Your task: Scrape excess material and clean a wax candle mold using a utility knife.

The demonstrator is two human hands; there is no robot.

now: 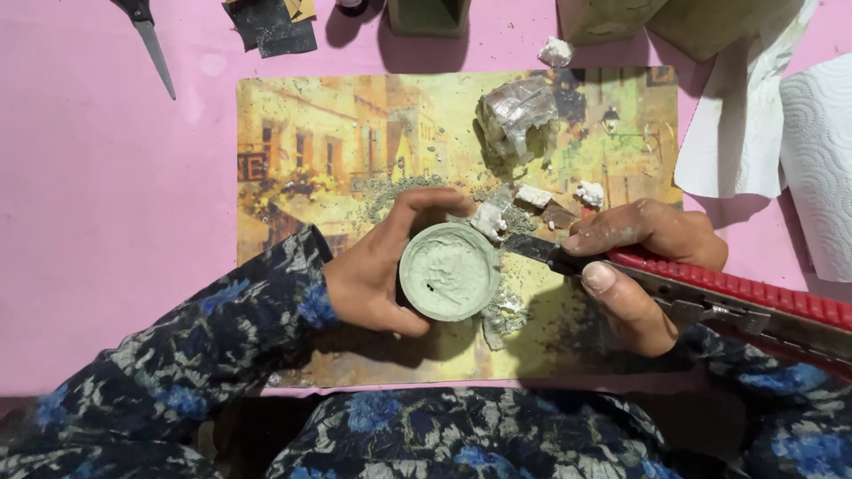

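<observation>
My left hand (377,266) grips a round pale-green moulded piece (449,270), holding it over a printed yellow mat (337,142). My right hand (635,266) holds a red utility knife (737,297) whose dark blade tip (532,250) meets the round piece's right edge. White and grey scraps of wrapping (497,306) cling around the piece and lie on the mat under it. A crumpled lump of clear tape and foam (519,115) rests further up the mat.
Scissors (151,40) lie at the top left on the pink table (106,195). Dark sandpaper pieces (275,27), greenish moulded blocks (621,18) and white paper towel (799,124) sit along the top and right.
</observation>
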